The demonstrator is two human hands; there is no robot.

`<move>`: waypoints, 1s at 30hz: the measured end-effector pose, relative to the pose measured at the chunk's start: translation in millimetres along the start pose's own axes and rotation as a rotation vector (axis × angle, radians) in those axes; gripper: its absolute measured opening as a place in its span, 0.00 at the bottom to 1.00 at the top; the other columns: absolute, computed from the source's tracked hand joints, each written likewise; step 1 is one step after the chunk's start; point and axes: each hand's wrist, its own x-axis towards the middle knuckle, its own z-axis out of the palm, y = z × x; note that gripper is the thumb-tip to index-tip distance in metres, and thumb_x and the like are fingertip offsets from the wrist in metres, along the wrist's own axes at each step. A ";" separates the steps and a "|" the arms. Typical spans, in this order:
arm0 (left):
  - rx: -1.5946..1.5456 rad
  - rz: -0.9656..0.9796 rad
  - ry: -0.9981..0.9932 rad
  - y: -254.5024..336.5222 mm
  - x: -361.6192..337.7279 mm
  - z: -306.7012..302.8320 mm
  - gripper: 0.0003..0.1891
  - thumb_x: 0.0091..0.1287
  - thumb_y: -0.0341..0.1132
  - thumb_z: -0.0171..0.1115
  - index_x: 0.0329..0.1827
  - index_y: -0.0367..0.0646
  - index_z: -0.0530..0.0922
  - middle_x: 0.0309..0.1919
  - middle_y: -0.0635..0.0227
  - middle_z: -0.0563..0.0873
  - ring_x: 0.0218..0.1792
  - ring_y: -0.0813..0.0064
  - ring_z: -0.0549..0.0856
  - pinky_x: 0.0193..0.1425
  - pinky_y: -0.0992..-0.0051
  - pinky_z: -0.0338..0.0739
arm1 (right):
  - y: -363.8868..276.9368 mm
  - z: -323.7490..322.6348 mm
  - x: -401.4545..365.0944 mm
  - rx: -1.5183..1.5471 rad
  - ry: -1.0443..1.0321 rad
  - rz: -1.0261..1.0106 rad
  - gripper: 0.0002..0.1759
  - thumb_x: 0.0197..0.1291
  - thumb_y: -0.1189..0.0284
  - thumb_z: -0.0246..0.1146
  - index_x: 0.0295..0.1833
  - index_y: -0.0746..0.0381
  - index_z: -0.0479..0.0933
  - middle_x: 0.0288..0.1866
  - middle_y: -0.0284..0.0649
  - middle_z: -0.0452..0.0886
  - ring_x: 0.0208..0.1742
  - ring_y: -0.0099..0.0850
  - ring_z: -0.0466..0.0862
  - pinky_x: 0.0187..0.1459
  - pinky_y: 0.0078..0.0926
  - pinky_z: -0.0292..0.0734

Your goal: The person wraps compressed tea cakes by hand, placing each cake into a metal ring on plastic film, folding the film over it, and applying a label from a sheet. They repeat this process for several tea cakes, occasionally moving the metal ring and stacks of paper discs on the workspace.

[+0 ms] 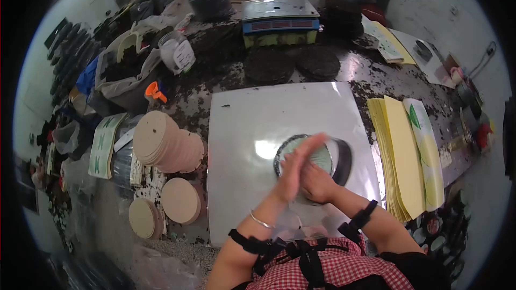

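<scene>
My left hand is held on edge over a round, dark-rimmed disc with a pale green printed top. Its fingers are stretched out and lie together, with nothing gripped. Close against it, my right hand has its fingers curled at the near side of the disc. The left hand partly covers those fingers, so what they hold is hidden. A dark curved band stands around the disc's right side. Under the disc lies a shiny white board.
Stacks of pinkish round discs stand left of the board. Yellow sheets lie to its right. Behind are two dark round cakes, a scale and an orange tool. A lined bin holds dark material; dark crumbs litter the table.
</scene>
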 end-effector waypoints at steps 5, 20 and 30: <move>1.155 0.503 0.265 16.3 -43.1 38.1 0.30 0.75 0.38 0.59 0.76 0.33 0.62 0.75 0.43 0.66 0.73 0.52 0.70 0.76 0.50 0.66 | -27.4 -15.2 -47.6 0.440 0.631 0.078 0.24 0.75 0.67 0.52 0.71 0.63 0.75 0.76 0.49 0.73 0.71 0.42 0.75 0.72 0.37 0.68; 1.181 0.177 -0.469 -106.0 -45.7 220.3 0.15 0.60 0.43 0.76 0.39 0.40 0.87 0.40 0.56 0.89 0.39 0.60 0.88 0.45 0.66 0.81 | -172.1 37.3 -326.3 1.097 0.700 0.953 0.38 0.76 0.53 0.55 0.79 0.68 0.61 0.47 0.43 0.86 0.49 0.34 0.85 0.55 0.36 0.79; -0.672 -0.571 -0.040 -35.9 13.9 16.5 0.14 0.80 0.44 0.53 0.44 0.44 0.80 0.31 0.67 0.84 0.36 0.71 0.85 0.46 0.67 0.83 | -76.5 -97.7 -170.8 0.109 -0.026 0.693 0.15 0.69 0.66 0.60 0.56 0.61 0.81 0.39 0.48 0.87 0.39 0.46 0.89 0.41 0.45 0.82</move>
